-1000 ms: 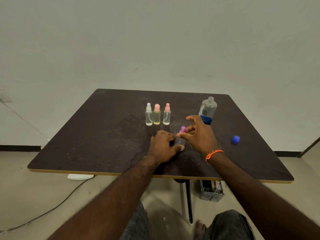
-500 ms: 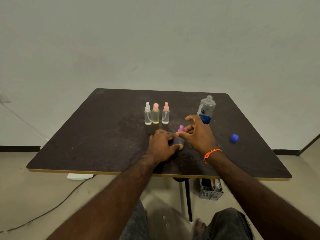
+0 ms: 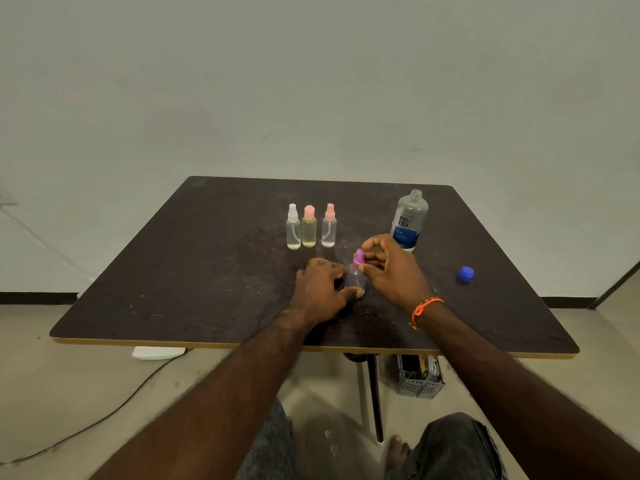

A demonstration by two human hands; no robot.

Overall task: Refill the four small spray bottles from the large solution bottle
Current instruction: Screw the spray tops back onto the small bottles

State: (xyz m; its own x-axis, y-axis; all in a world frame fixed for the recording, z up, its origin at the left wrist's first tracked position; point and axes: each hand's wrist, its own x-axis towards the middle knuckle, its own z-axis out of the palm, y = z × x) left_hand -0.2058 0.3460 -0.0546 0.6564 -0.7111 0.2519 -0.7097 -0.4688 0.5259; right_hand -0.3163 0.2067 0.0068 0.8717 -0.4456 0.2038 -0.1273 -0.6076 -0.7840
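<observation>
Both hands (image 3: 320,289) (image 3: 393,270) grip the purple-capped spray bottle (image 3: 356,277) on the table (image 3: 194,271).

1. Four small clear plastic spray bottles: a white-topped one (image 3: 293,227), a yellowish one with a peach cap (image 3: 309,226), a pink-topped one (image 3: 329,226), and a purple-topped one (image 3: 356,273) between my fingers.
2. One large clear solution bottle with a blue label (image 3: 408,221), its neck uncapped.
3. One loose blue plastic cap (image 3: 465,273).
4. One dark square table (image 3: 207,278).
5. Two hands of mine: left (image 3: 320,292) and right (image 3: 393,270).
6. One orange cord bracelet (image 3: 424,308).
</observation>
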